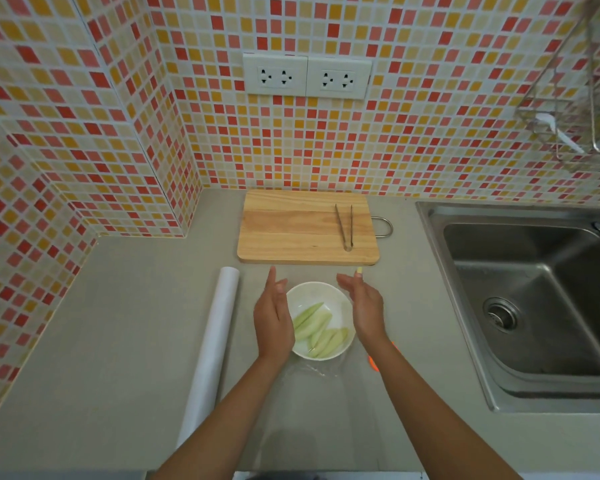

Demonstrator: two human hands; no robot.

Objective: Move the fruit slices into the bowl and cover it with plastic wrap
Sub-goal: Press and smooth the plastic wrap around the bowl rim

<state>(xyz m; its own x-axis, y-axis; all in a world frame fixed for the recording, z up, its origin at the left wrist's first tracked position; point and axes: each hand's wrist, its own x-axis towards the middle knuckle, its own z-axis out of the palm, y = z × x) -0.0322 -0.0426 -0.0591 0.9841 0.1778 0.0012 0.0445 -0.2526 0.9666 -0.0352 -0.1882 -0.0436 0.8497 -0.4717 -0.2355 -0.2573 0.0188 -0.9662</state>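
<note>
White bowl (321, 320) of pale green fruit slices (317, 327) stands on the table (118, 341), a sheet of plastic wrap (312, 370) draped over it, judged ready for sealing. Left hand (272, 318) and right hand (364, 308) flank the rim, palms inward, fingers extended, grasping nothing. Wrap roll (210, 351) lies left; tongs (345, 226) rest on the cutting board (291, 230).

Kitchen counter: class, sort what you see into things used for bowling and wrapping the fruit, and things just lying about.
In use: bowl, fruit slices, plastic wrap roll, left hand, right hand.
Lying about: cutting board, tongs, sink, wall sockets.
</note>
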